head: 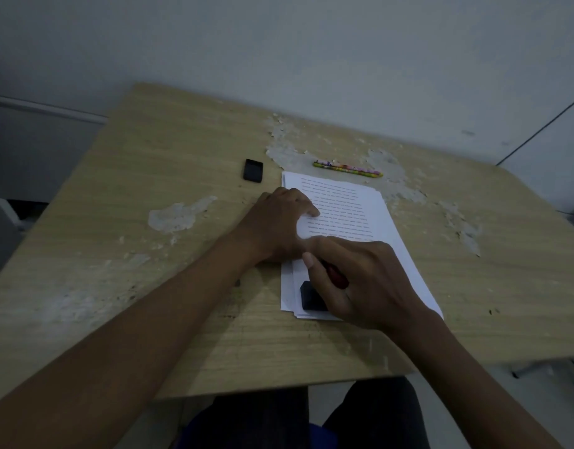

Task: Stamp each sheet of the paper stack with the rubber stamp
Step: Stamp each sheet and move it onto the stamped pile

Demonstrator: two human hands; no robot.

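Observation:
A stack of white printed sheets [353, 209] lies on the worn wooden table [169, 176]. My left hand [279, 225] rests on the stack's left edge, its curled fingers lifting and bending the top sheet. My right hand [363, 283] grips the rubber stamp [311, 298], a black block with a red handle. The stamp's base sits on the near left corner of the stack. My fingers hide most of the handle.
A small black cap or ink pad [253, 170] lies on the table left of the stack's far end. A colourful pen [347, 168] lies beyond the stack. Patches of peeled surface mark the table. A wall stands close behind it.

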